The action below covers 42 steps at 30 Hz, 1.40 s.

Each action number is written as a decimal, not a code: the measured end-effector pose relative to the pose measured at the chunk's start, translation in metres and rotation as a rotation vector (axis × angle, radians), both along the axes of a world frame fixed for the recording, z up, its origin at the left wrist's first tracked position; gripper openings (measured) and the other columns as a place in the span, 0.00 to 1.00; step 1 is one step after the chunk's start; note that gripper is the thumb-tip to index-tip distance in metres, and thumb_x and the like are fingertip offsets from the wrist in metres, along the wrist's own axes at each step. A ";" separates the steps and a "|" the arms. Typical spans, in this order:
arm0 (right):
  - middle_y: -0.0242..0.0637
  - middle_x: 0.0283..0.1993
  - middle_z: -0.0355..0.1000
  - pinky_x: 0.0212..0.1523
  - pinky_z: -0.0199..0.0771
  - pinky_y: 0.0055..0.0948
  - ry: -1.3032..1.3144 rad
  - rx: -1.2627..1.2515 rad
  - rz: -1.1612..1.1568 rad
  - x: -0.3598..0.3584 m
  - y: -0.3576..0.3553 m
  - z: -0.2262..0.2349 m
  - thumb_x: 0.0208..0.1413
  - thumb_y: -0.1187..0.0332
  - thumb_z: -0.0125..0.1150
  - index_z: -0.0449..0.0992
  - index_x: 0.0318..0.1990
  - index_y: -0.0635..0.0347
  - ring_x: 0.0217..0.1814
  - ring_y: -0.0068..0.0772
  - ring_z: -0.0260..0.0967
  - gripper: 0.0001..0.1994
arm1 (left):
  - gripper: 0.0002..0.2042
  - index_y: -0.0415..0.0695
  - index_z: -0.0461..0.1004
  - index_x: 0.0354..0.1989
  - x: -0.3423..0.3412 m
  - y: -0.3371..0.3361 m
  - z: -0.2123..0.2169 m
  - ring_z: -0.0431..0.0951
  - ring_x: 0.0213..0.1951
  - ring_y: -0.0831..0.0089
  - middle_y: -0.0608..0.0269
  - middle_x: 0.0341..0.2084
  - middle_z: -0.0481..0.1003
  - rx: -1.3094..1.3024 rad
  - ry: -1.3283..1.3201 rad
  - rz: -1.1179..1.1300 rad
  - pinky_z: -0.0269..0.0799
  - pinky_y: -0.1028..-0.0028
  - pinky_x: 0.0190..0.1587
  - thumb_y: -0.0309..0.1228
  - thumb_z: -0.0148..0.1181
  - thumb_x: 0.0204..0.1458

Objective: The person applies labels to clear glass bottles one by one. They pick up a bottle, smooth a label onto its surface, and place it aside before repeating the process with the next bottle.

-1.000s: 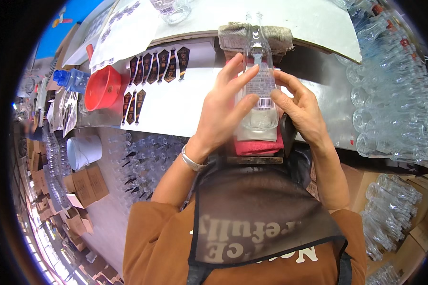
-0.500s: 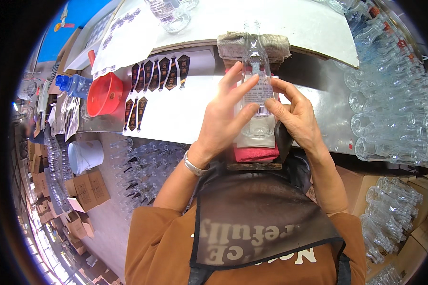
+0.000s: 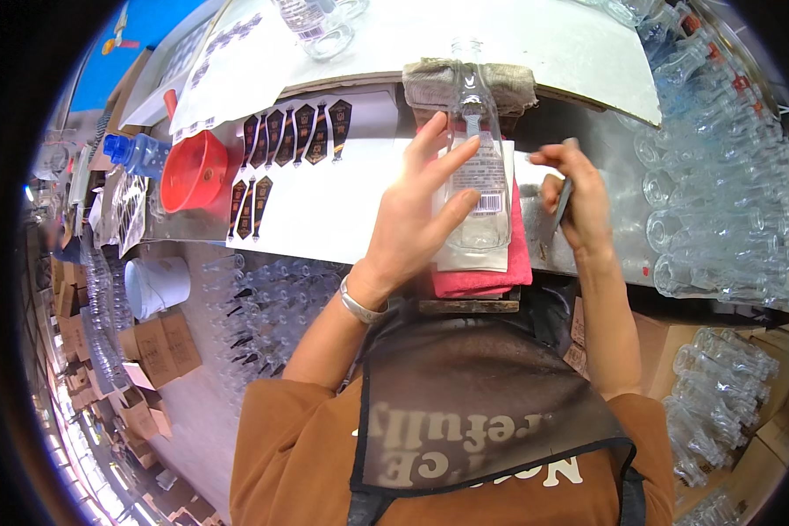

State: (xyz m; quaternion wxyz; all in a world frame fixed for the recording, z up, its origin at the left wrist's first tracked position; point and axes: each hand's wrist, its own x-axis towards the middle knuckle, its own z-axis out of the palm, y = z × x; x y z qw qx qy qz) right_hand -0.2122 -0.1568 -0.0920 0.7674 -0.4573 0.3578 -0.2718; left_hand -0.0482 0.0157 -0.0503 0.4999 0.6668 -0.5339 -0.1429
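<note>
A clear glass bottle [image 3: 479, 230] lies on its back with its neck away from me, propped on a rolled beige cloth [image 3: 430, 83]. Its front carries a printed clear label [image 3: 491, 180]. My left hand [image 3: 412, 206] is at the bottle's left side, fingers spread, with thumb and index finger reaching over the glass. Off to the right, apart from the bottle, my right hand [image 3: 580, 202] is closed around a thin flat grey scraper [image 3: 563, 203]. Under the bottle are a white pad [image 3: 478, 260] and a folded pink towel [image 3: 519, 254].
Dark tie-shaped labels [image 3: 303, 133] lie in rows on a white sheet [image 3: 307, 215] at left. Beyond them stand a red bowl [image 3: 193, 175] and a blue-capped bottle [image 3: 140, 156]. Many glass bottles [image 3: 719, 219] line the right side. A white board [image 3: 570, 53] spans the far side.
My right hand has left the bottle and moved right, with the scraper now showing in it. The label's lower part is uncovered. My left hand has barely moved.
</note>
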 end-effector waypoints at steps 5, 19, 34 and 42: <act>0.33 0.42 0.76 0.42 0.75 0.21 -0.241 -0.001 -0.102 -0.001 -0.005 0.011 0.67 0.65 0.56 0.75 0.47 0.63 0.39 0.19 0.74 0.10 | 0.25 0.47 0.73 0.63 0.000 0.000 -0.002 0.68 0.65 0.49 0.42 0.70 0.57 -0.005 -0.001 0.007 0.67 0.62 0.65 0.30 0.66 0.55; 0.35 0.48 0.75 0.54 0.75 0.25 -0.159 -0.022 0.106 -0.002 0.003 0.023 0.64 0.72 0.55 0.72 0.55 0.65 0.49 0.23 0.74 0.14 | 0.25 0.48 0.74 0.62 0.000 0.000 -0.003 0.69 0.64 0.50 0.43 0.70 0.58 -0.016 -0.010 0.014 0.68 0.61 0.64 0.30 0.67 0.54; 0.35 0.48 0.77 0.54 0.72 0.23 0.010 -0.746 0.131 0.026 -0.007 0.050 0.59 0.74 0.61 0.76 0.53 0.64 0.51 0.22 0.72 0.15 | 0.26 0.49 0.73 0.63 -0.001 -0.001 -0.001 0.67 0.66 0.50 0.42 0.70 0.57 -0.014 0.021 0.003 0.66 0.61 0.65 0.30 0.67 0.54; 0.38 0.47 0.78 0.50 0.75 0.25 0.206 -1.255 0.110 0.040 -0.008 0.096 0.60 0.76 0.59 0.76 0.54 0.64 0.48 0.26 0.75 0.15 | 0.52 0.35 0.50 0.73 -0.003 0.026 -0.002 0.61 0.69 0.45 0.36 0.71 0.53 0.014 -0.146 -0.056 0.58 0.60 0.70 0.36 0.77 0.42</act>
